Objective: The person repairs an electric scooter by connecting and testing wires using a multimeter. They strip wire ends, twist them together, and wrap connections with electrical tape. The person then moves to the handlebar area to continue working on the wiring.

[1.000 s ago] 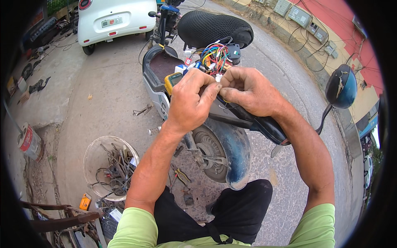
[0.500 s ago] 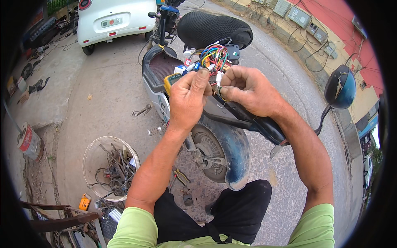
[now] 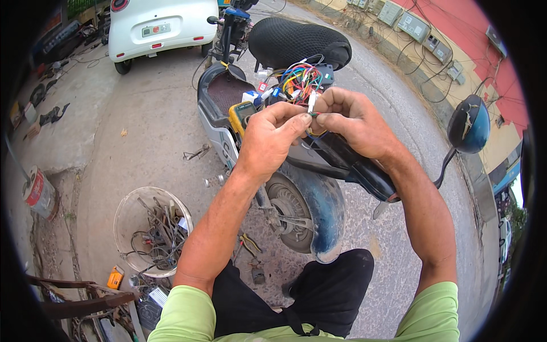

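My left hand (image 3: 266,137) and my right hand (image 3: 358,124) meet over an opened-up scooter, both closed in a pinch. Between the fingertips are thin wires (image 3: 314,115), just below a white plug connector (image 3: 312,101) that stands upright. Part of the wires is hidden by my fingers. Just beyond lies a tangle of coloured wires (image 3: 301,75) with blue, white and red connectors. A yellow multimeter (image 3: 236,117) rests beside my left hand on the scooter's body. The black mesh-covered seat (image 3: 299,43) is past the wires.
Below my arms are the scooter's rear wheel (image 3: 285,199) and blue mudguard (image 3: 327,222). Pliers (image 3: 249,244) lie on the ground. At left stand a bucket (image 3: 121,228) of tools and a paint can (image 3: 41,194). A mirror (image 3: 470,122) sticks up at right; a white car (image 3: 162,28) is parked behind.
My left hand has turned and moved right, its thumb now meeting my right fingertips at the wires. The white connector shows more clearly, and more of the multimeter is uncovered.
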A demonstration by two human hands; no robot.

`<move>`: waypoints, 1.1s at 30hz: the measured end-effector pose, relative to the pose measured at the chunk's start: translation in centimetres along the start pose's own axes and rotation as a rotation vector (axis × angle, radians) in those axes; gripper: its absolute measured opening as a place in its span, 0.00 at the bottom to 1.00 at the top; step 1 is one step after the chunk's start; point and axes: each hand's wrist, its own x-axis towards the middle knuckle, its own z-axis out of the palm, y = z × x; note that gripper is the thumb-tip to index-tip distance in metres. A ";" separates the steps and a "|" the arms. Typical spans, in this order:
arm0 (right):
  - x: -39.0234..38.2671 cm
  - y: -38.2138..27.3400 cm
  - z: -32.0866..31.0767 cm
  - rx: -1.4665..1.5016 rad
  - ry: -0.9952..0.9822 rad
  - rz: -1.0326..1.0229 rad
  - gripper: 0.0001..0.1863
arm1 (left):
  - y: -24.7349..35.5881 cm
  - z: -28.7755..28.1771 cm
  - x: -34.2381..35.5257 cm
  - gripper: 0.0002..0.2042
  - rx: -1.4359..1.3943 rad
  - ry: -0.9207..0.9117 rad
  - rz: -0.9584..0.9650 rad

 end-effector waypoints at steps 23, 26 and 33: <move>0.2 -0.5 0.2 -0.119 0.140 0.003 0.21 | -0.7 2.8 -0.2 0.07 0.154 0.235 0.244; 0.3 -0.2 0.0 -0.138 0.144 0.032 0.21 | -1.0 3.0 -0.2 0.07 0.172 0.241 0.269; 0.3 0.2 -0.4 -0.145 0.119 0.024 0.16 | -0.9 2.9 -0.1 0.06 0.295 0.246 0.308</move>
